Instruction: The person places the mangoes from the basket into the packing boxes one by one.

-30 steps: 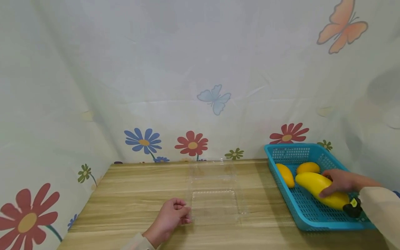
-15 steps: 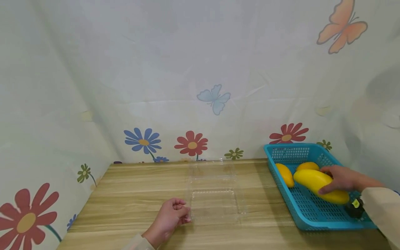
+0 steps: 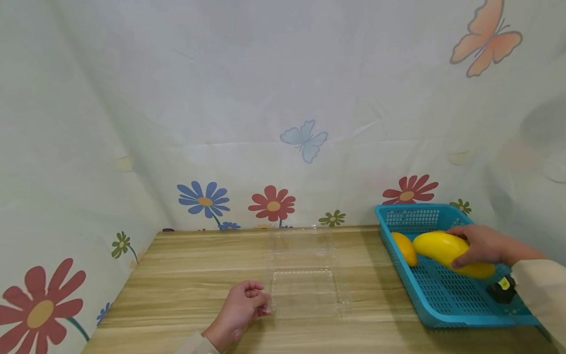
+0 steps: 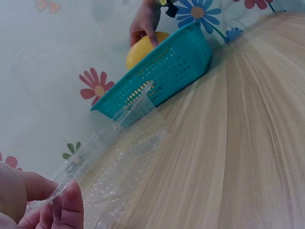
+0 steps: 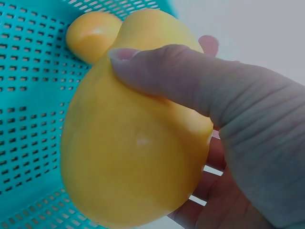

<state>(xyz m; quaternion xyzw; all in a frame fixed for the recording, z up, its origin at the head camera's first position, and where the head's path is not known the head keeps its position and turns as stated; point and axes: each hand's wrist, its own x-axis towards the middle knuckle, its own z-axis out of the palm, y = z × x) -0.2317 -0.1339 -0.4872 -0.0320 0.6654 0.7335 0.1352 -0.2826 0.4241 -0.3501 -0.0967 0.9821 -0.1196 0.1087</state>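
Observation:
My right hand (image 3: 482, 244) grips a large yellow papaya-shaped fruit (image 3: 435, 246), thumb on the near side and fingers round the back. It holds the fruit over the blue plastic basket (image 3: 417, 307); the right wrist view shows its broad, smooth end (image 5: 133, 167). A smaller orange-yellow mango-like fruit (image 3: 404, 250) lies in the basket by its left wall. Down on the table, my left hand (image 3: 243, 305) pinches the left edge of a clear plastic clamshell box (image 3: 305, 290), which lies with its lid (image 3: 300, 241) laid back toward the wall.
A wood-grain table (image 3: 199, 265) runs back to a cloth backdrop (image 3: 247, 88) printed with flowers and butterflies. The basket stands at the table's right, close to the backdrop. A black wrist camera (image 3: 501, 290) sits under my right wrist, inside the basket's outline.
My right hand has raised the large yellow fruit a little and shifted it slightly back, so it now hides the second small fruit behind it. The left hand and clear box have stayed put.

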